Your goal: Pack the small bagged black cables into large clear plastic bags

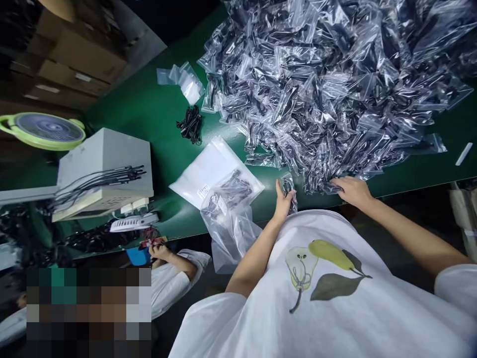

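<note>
My left hand [284, 200] is closed on a clear plastic bag with a dark cable inside, a bagged cable [288, 183], at the table's near edge. Further right, my right hand [352, 190] has its fingers closed on a bagged cable [330, 187] at the front edge of a big heap of bagged cables [298, 99]. To the left of my left hand, a large clear bag [233, 219] with several bagged cables in it lies partly over a flat white plastic bag [203, 171] and hangs over the edge.
On the green table [122, 109] lie a bundle of black cables [190, 124] and small zip bags [182, 82]. At left stand a white machine [108, 164] with cables on it and a green fan [48, 130]. A co-worker's hand [160, 251] is beyond. Cardboard boxes [74, 54] are stacked behind.
</note>
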`<action>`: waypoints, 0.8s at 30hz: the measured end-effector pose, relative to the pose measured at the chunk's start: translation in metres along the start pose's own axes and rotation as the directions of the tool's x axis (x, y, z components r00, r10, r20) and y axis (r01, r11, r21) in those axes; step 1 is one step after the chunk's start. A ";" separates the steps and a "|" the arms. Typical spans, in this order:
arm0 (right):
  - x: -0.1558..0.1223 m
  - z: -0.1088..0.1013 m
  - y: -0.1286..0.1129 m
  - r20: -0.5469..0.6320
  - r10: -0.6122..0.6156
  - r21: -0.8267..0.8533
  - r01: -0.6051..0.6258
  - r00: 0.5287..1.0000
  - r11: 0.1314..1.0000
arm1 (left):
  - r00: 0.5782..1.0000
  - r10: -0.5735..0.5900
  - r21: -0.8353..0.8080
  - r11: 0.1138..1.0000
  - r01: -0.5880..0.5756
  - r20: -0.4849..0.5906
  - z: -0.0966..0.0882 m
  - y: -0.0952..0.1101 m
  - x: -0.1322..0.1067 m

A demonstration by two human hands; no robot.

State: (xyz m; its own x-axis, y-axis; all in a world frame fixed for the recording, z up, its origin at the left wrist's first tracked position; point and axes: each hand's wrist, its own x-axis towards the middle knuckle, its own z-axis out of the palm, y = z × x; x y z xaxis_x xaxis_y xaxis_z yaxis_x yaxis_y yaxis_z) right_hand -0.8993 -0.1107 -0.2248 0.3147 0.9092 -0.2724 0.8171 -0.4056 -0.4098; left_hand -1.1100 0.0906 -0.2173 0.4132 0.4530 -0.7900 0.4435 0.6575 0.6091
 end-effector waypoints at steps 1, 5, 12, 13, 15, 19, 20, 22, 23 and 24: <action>0.018 -0.008 -0.004 -0.013 -0.053 -0.030 0.052 0.999 0.998 | 1.000 -0.011 -0.007 1.000 0.010 -0.019 -0.004 0.002 0.001; 0.101 -0.033 -0.043 0.004 -0.319 -0.169 0.315 0.948 0.934 | 0.994 -0.027 -0.023 0.999 0.025 -0.110 -0.017 0.008 0.004; 0.166 -0.023 -0.070 0.076 -0.416 -0.217 0.422 0.906 0.880 | 0.994 -0.007 -0.168 0.986 -0.012 -0.114 -0.031 0.015 0.012; 0.169 -0.018 -0.067 0.099 -0.471 -0.224 0.480 0.877 0.848 | 0.994 -0.004 -0.195 0.981 -0.017 -0.106 -0.033 0.016 0.013; 0.174 -0.009 -0.063 0.167 -0.581 -0.234 0.604 0.797 0.762 | 0.996 0.002 -0.239 0.971 -0.023 -0.090 -0.039 0.017 0.015; 0.175 -0.006 -0.071 0.166 -0.642 -0.196 0.663 0.749 0.723 | 0.999 0.004 -0.329 0.944 -0.022 -0.055 -0.046 0.019 0.015; 0.171 -0.010 -0.074 0.130 -0.638 -0.183 0.651 0.759 0.737 | 0.999 0.006 -0.362 0.932 -0.024 -0.051 -0.047 0.019 0.015; 0.160 -0.023 -0.078 0.061 -0.607 -0.170 0.608 0.792 0.776 | 0.999 0.006 -0.428 0.903 -0.028 -0.052 -0.048 0.020 0.014; 0.154 -0.031 -0.077 0.037 -0.580 -0.178 0.577 0.814 0.797 | 0.999 0.002 -0.450 0.893 -0.026 -0.052 -0.048 0.021 0.015; 0.150 -0.042 -0.074 0.027 -0.548 -0.201 0.542 0.836 0.816 | 0.999 -0.006 -0.462 0.887 -0.017 -0.048 -0.048 0.021 0.015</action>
State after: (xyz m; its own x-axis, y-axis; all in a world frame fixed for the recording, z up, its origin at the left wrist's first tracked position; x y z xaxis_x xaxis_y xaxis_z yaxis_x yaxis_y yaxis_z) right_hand -0.8923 0.0596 -0.1993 -0.1982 0.9798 -0.0269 0.9343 0.1806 -0.3075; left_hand -1.1328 0.1403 -0.2196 0.3723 0.4776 -0.7958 0.0184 0.8535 0.5208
